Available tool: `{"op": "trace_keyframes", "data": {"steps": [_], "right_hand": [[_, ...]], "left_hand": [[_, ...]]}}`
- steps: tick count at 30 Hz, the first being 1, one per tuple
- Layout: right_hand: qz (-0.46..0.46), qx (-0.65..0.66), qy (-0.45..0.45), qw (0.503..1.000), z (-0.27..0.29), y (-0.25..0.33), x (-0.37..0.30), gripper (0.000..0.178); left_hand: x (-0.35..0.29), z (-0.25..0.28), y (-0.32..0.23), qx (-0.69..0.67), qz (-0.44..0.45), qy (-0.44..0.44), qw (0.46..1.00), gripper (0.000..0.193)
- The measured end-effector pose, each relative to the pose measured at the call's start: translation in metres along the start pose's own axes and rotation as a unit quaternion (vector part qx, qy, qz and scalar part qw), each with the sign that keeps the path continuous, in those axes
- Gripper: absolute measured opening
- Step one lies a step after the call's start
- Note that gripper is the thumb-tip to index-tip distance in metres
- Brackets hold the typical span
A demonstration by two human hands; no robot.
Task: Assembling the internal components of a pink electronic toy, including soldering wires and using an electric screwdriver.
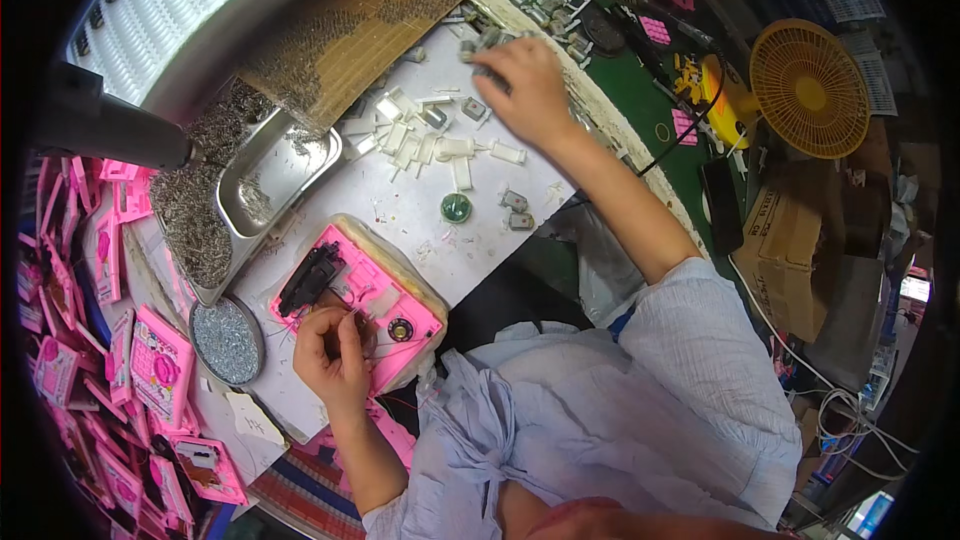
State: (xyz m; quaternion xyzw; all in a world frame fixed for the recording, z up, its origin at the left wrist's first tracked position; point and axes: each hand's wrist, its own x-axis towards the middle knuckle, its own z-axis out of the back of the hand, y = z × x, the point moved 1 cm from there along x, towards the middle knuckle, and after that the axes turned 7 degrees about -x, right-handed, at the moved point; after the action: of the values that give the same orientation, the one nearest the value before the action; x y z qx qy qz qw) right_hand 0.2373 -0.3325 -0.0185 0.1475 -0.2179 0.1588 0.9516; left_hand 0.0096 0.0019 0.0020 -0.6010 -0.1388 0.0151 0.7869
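Note:
My left hand (pixel 335 355) is closed in a pinch over an open pink plastic casing (pixel 385 295) at the table's near edge. What its fingertips hold is hidden, though thin wires show beside them. Inside the casing sit a black part (pixel 310 278) and a small round speaker-like disc (pixel 400 329). Stretched to the far edge, my right hand (pixel 530 90) has thumb and fingers apart, fingertips at a pile of small silver motors (pixel 490 38). Between my hands lie several white plastic pieces (pixel 405 145), two loose motors (pixel 515 200) and a small round green item (pixel 456 208).
A metal tray (pixel 282 175) stands by heaps of screws (pixel 190 230) and a screw-strewn cardboard sheet (pixel 350 20). An oval dish (pixel 228 340) holds silvery bits. Pink casings (pixel 160 365) pile up at left; a dark tube (pixel 125 125) juts in. A yellow fan (pixel 810 88) stands right.

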Motion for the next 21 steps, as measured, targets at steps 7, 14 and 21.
{"op": "trace_keyframes", "data": {"steps": [7,14,21], "right_hand": [[0.166,0.199,-0.015,0.966,0.013,0.014,0.011,0.021],[-0.029,0.092,0.055,0.994,0.017,-0.048,0.067,0.021],[0.094,-0.035,0.079,0.992,-0.014,-0.027,0.081,0.029]], "left_hand": [[0.005,0.003,0.004,-0.021,0.013,0.001,1.0,0.002],[0.002,0.001,-0.001,0.02,-0.02,0.015,0.999,0.001],[0.003,-0.002,-0.004,0.026,-0.021,-0.012,0.999,0.006]]}}
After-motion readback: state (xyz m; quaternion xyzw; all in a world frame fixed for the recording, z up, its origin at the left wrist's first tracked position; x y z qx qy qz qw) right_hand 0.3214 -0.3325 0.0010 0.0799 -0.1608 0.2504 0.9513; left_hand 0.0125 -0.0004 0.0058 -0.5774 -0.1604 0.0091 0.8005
